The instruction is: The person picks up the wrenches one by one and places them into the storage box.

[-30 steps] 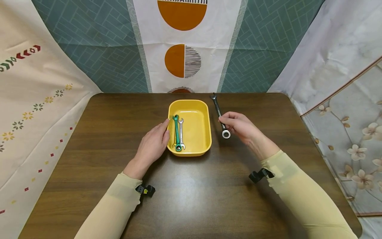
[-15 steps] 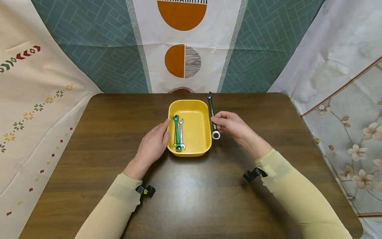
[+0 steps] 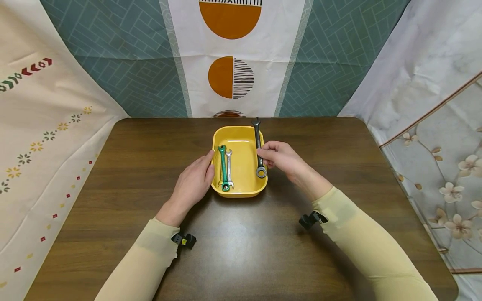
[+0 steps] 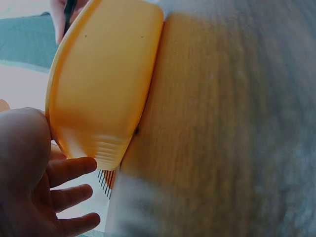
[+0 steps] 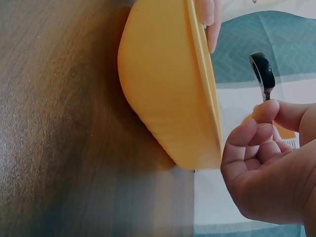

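A yellow plastic bin (image 3: 242, 194) sits on the wooden table, with a green ratcheting wrench (image 3: 224, 169) and a silver wrench (image 3: 229, 169) lying side by side in its left part. Beside the green one shows a bit of a gold-coloured wrench end (image 3: 220, 182). My left hand (image 3: 192, 177) holds the bin's left rim; three fingers (image 4: 71, 197) show outside its wall in the left wrist view. Between thumb and fingertips my right hand (image 3: 280, 156) pinches a dark combination wrench (image 3: 258, 140) over the bin's right side, its ring end towards me.
The brown wooden table (image 3: 233, 251) spreads out around the bin. Behind it hangs a teal and white patterned cloth (image 3: 320, 62). Light cloths hang on the left (image 3: 49, 125) and right (image 3: 433, 167) sides. Both wrists wear small black cameras.
My right hand has carried the dark wrench leftwards, from beside the bin to over its right side. My left hand has stayed at the left rim, and the wrenches inside have not moved.
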`<state>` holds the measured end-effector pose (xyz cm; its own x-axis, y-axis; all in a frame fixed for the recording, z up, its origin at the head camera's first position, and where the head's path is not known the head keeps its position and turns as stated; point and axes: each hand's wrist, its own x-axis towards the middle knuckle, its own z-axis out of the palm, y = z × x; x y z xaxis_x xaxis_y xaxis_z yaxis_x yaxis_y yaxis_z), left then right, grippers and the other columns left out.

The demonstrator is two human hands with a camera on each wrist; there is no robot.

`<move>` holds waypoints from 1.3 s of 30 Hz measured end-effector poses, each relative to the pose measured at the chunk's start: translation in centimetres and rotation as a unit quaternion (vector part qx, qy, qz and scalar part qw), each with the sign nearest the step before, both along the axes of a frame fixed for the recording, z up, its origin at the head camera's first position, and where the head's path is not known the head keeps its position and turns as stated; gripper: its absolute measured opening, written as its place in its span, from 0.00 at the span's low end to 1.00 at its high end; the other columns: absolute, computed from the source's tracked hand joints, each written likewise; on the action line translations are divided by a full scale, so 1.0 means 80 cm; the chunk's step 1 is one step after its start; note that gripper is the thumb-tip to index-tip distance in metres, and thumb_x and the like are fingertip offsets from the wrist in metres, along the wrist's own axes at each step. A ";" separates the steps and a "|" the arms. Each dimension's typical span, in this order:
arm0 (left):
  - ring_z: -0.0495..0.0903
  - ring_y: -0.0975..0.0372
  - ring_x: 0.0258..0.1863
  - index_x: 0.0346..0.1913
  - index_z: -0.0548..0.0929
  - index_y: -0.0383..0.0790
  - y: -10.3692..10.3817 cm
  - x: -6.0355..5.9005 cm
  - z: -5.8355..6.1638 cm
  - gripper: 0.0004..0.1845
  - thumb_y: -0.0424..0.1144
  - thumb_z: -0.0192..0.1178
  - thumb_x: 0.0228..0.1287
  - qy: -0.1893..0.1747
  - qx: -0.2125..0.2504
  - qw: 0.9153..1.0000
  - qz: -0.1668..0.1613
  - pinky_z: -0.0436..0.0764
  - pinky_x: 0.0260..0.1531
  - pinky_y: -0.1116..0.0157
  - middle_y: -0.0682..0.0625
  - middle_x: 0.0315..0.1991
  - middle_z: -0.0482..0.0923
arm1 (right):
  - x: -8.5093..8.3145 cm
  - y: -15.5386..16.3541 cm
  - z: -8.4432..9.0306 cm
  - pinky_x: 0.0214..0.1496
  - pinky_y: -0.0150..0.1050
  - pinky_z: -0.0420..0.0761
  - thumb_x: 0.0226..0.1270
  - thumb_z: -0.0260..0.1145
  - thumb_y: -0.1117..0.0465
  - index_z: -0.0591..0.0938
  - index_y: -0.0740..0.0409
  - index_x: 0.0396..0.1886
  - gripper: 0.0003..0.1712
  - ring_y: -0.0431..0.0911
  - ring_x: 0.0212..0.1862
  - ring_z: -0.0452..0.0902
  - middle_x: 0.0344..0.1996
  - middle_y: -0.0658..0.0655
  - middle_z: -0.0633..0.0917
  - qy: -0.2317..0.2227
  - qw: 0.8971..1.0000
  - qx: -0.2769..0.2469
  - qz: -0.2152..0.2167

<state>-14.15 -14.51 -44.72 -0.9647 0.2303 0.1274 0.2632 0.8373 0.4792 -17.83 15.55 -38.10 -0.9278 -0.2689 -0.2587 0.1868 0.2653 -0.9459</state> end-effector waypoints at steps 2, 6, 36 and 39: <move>0.72 0.43 0.78 0.88 0.64 0.40 0.000 0.000 0.000 0.32 0.45 0.51 0.89 0.000 0.000 1.000 0.000 0.70 0.78 0.42 0.37 0.79 0.73 | 0.000 -0.003 0.000 0.46 0.43 0.78 0.84 0.68 0.56 0.82 0.63 0.45 0.13 0.50 0.37 0.72 0.30 0.55 0.77 -0.001 1.000 0.007 0.001; 0.72 0.43 0.79 0.88 0.64 0.40 0.000 0.001 0.000 0.32 0.45 0.51 0.89 0.000 -0.001 1.000 -0.001 0.70 0.78 0.42 0.37 0.80 0.72 | -0.001 -0.007 0.000 0.53 0.51 0.78 0.84 0.68 0.55 0.82 0.63 0.46 0.13 0.52 0.39 0.73 0.32 0.56 0.79 -0.008 1.000 0.017 -0.001; 0.70 0.44 0.79 0.88 0.63 0.41 0.000 0.000 0.001 0.33 0.46 0.51 0.89 -0.010 0.003 1.000 0.004 0.69 0.78 0.42 0.38 0.81 0.71 | -0.002 -0.055 -0.004 0.36 0.40 0.69 0.84 0.69 0.53 0.85 0.59 0.41 0.13 0.49 0.30 0.72 0.32 0.63 0.86 0.055 0.993 0.104 0.025; 0.70 0.44 0.79 0.88 0.63 0.40 0.000 0.000 0.001 0.32 0.46 0.50 0.89 -0.010 0.001 1.000 0.003 0.69 0.78 0.42 0.38 0.81 0.71 | 0.000 -0.061 -0.004 0.36 0.39 0.70 0.85 0.68 0.54 0.85 0.59 0.40 0.14 0.48 0.30 0.72 0.33 0.66 0.86 0.058 0.992 0.106 0.031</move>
